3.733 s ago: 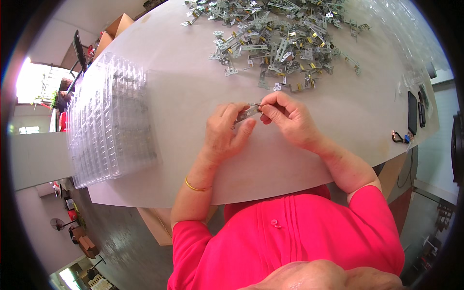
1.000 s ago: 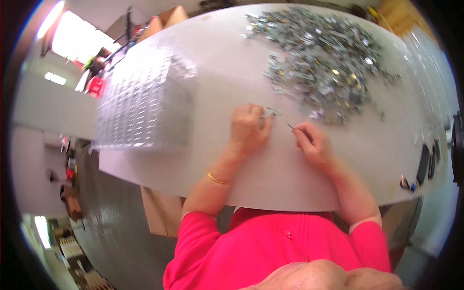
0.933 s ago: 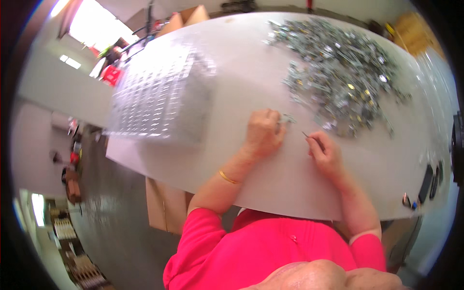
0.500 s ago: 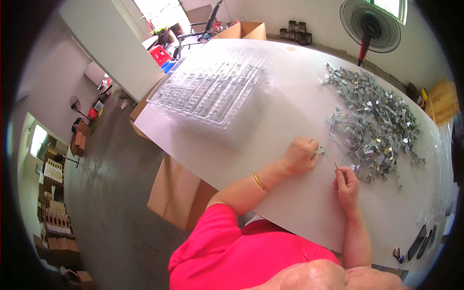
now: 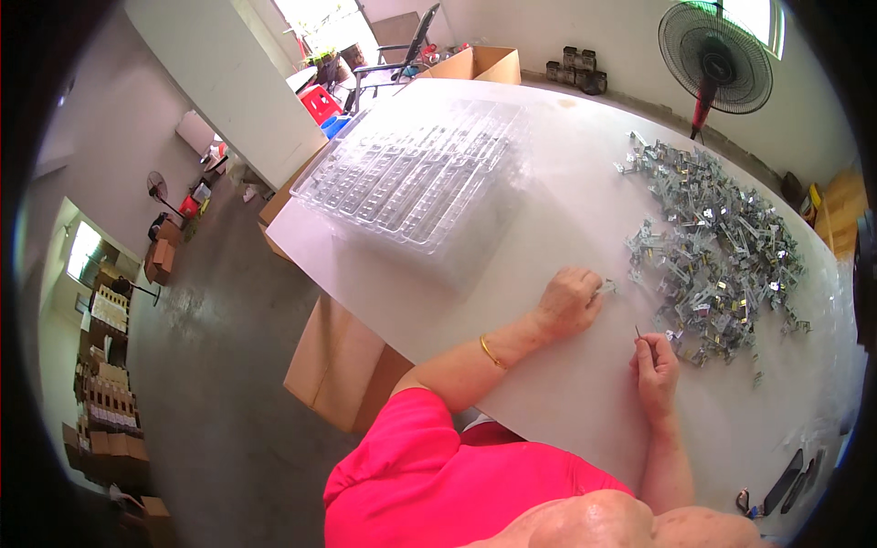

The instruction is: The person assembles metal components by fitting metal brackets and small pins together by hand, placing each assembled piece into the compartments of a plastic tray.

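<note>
My left hand (image 5: 568, 300) is closed above the white table (image 5: 539, 402), fingers curled round a small silvery metal part (image 5: 607, 287) that pokes out at the fingertips. Just right of it and nearer to me, my right hand (image 5: 656, 367) pinches a thin, dark, pin-like tool (image 5: 639, 332) that points up and away. Beyond both hands spreads a large heap of small metal parts (image 5: 717, 247), grey with a few yellowish pieces. The right hand is close to the heap's near edge. How the left fingers grip the part is hidden.
Clear plastic trays (image 5: 411, 173) are stacked at the table's far left. A cardboard box (image 5: 336, 356) stands below the left edge. A dark phone-like object (image 5: 784, 481) lies at the near right. Behind the table are a standing fan (image 5: 715, 62) and another open box (image 5: 475, 66).
The whole view has shifted slightly. Less of the metal part shows past my left fingers. My right hand keeps its pinch on the thin tool in nearly the same place.
</note>
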Motion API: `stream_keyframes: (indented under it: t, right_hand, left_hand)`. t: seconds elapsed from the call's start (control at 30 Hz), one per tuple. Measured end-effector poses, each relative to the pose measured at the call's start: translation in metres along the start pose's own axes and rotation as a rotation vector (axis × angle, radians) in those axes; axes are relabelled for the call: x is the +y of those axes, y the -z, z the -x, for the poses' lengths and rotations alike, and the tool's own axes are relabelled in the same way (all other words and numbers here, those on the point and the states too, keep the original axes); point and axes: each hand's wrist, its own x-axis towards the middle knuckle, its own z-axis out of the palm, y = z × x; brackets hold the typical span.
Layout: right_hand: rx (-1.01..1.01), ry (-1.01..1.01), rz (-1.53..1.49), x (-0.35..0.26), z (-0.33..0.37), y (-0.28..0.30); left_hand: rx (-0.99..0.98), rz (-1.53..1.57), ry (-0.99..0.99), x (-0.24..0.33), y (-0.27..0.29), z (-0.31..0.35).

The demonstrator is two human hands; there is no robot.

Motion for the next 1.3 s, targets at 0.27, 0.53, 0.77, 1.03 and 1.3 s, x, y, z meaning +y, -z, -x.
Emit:
stream_keyframes:
  t: [0.27,0.53,0.77,1.03,1.3]
  right_hand:
    - [0.035,0.022,-0.013,0.000,-0.002,-0.007]
    - [0.035,0.042,0.062,-0.002,-0.002,-0.009]
    - [0.016,0.013,-0.054,-0.001,-0.002,-0.006]
    - [0.005,0.017,-0.090,0.013,-0.004,-0.002]
    - [0.015,-0.040,-0.121,0.009,-0.005,0.000]
  left_hand:
    - [-0.001,0.001,0.025,0.004,0.004,-0.001]
    - [0.041,-0.012,0.018,0.003,0.008,-0.003]
    - [0.171,0.042,0.010,0.006,0.009,-0.007]
    - [0.197,0.249,0.027,0.075,0.095,-0.043]
    - [0.414,-0.073,0.257,-0.010,0.279,-0.115]
